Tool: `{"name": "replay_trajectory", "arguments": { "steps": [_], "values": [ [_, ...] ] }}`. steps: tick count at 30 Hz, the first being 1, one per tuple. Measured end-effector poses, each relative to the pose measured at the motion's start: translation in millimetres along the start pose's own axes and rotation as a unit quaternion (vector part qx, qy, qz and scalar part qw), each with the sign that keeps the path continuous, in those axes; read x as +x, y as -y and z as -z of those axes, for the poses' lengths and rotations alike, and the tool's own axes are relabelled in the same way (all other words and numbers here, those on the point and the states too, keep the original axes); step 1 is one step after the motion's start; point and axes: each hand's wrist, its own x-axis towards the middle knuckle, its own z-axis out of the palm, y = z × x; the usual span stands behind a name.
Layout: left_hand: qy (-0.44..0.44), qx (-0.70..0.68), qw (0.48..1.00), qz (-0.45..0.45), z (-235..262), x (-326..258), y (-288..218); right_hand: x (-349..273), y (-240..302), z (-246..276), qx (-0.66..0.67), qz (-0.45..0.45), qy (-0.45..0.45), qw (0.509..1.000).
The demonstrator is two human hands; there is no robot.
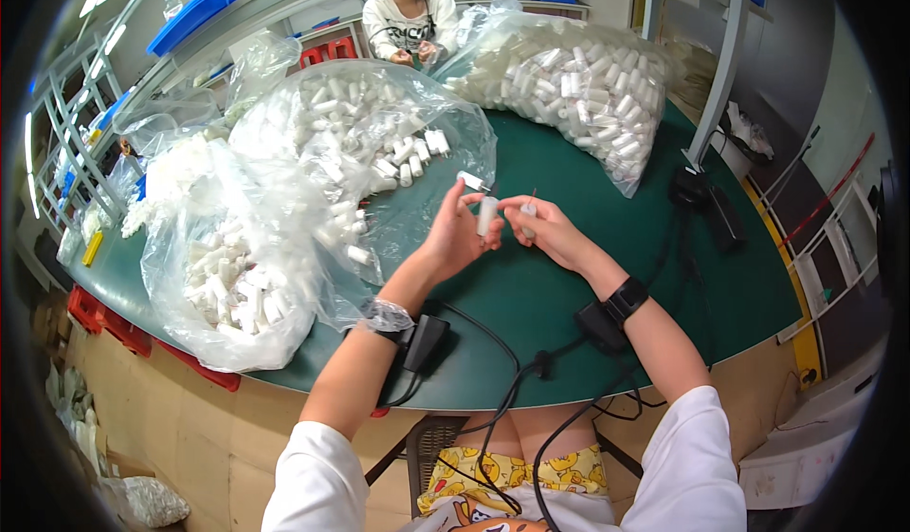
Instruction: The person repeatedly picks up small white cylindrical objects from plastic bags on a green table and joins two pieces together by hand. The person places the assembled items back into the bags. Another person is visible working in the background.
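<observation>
Both grips pinching over green worktop (526, 300)
Left grip (453, 235) pinches a white cylinder (487, 216); right grip (555, 235), a whitish piece (528, 211).

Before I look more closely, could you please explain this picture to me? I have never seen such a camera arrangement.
Gladly. There is no robot here: the work is done by a person's two bare hands. The camera is worn on that person's head and looks down through a wide fisheye lens, so straight edges bend near the rim.

The left hand holds a white cylinder; another cylinder shows by its fingertip. The right hand pinches a small white piece, whose details are too small to tell.

On the green table lie large clear plastic bags containing many white pieces. Black devices with cables sit at both wrists. Across the table, another person is partly visible.
</observation>
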Motion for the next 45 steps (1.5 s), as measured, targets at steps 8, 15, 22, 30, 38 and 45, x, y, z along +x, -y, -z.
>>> {"name": "replay_trajectory", "arguments": {
  "steps": [8, 15, 22, 30, 38, 45],
  "values": [
    [0.08, 0.196, 0.974, 0.081, 6, 11, 8, 10, 35, -31, -0.143, 0.21, -0.12, 0.96],
    [0.032, 0.264, 0.905, -0.331, 55, 19, 16, -2, 142, -176, 0.057, 0.042, 0.137, 0.988],
    [-0.056, 0.334, 0.864, -0.372, 36, -3, 8, 60, 148, -295, -0.065, -0.133, 0.14, 0.979],
    [-0.348, 0.658, 0.529, -0.408, 105, 35, 11, 53, 152, -239, 0.071, 0.102, 0.093, 0.988],
    [-0.47, 0.712, 0.434, -0.29, 71, 5, -1, 138, -13, -17, -0.428, 0.101, -0.177, 0.881],
    [-0.466, 0.743, 0.437, -0.199, 76, -6, -11, 145, -37, -13, -0.715, 0.078, -0.119, 0.685]
  ]
}}
